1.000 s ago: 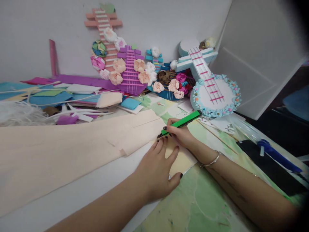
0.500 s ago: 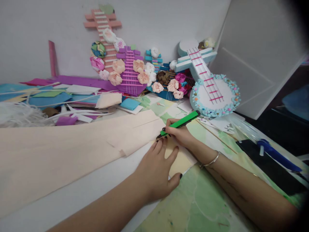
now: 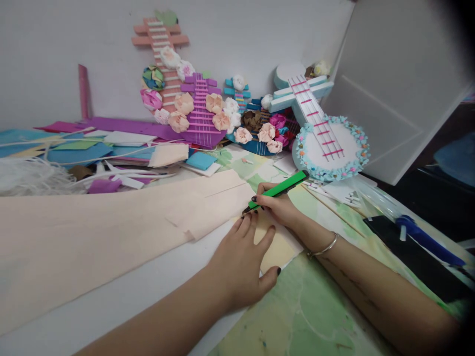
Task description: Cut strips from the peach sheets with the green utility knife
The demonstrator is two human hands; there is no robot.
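My right hand [image 3: 279,206] grips a green utility knife [image 3: 285,184] with black ends, its tip pointing down and left at the edge of a peach paper sheet [image 3: 111,222]. My left hand [image 3: 241,264] lies flat with fingers spread, pressing on a cream paper piece [image 3: 276,244] and the white board [image 3: 156,287]. Its fingertips are just below the knife's tip, which they partly hide. The long peach sheet stretches to the left across the board, with a fold near its right end.
Several flower-trimmed paper instruments, among them a light blue one [image 3: 330,148] and a purple one [image 3: 202,113], lean at the wall. Coloured foam sheets [image 3: 79,153] and white string [image 3: 33,178] lie left. A blue-handled tool [image 3: 426,240] rests right on a black sheet [image 3: 389,247].
The view has shifted slightly. Both hands and the knife stay almost in place, the knife's tip a hair further right and down.
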